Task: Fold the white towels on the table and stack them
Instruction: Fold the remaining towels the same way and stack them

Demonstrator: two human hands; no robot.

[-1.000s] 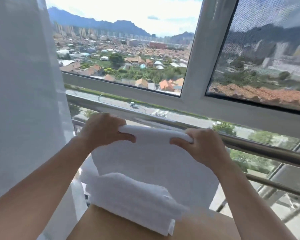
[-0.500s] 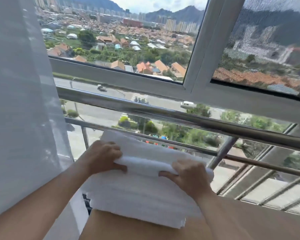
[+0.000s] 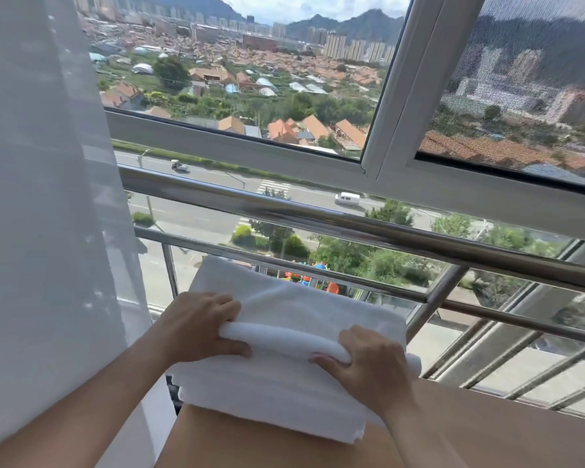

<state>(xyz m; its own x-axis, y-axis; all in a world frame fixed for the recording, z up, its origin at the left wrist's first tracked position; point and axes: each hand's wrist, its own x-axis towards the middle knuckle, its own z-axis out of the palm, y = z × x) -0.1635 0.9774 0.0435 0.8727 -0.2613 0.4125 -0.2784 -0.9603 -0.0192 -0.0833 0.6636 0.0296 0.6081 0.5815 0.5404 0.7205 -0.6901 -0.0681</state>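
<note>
Top towel (image 3: 298,315), white and thick, is held along its near fold by both hands. The left hand (image 3: 200,327) clamps the 9 o'clock end of that fold, with its fingers curled over the top and its thumb tucked under the rolled edge. The right hand (image 3: 368,363) clamps the 3 o'clock end, its fingers wrapped over the roll and its thumb laid against the near side. The hands are apart, with a bare stretch of fold between them. The left forearm comes in from 7 o'clock and the right from 5 o'clock.

Past the fold the towel spreads flat toward 12 o'clock, its far corner at about 11 o'clock. It lies on a stack (image 3: 267,407) of white towels, whose layered edges show along the near side. The stack rests on the tan counter (image 3: 487,430) and covers its 10 o'clock corner. Bare counter runs off toward 3 and 6 o'clock.

At 9 o'clock of the stack hangs a sheer white curtain (image 3: 31,197). At 12 o'clock, just behind the towels, steel rails (image 3: 318,217) cross the view, one thick bar above thinner ones. Above them is a white window frame (image 3: 402,96). Its left pane looks down on a road (image 3: 217,177), roofs, towers and hills. At 2 o'clock is a mesh screen (image 3: 537,79).
</note>
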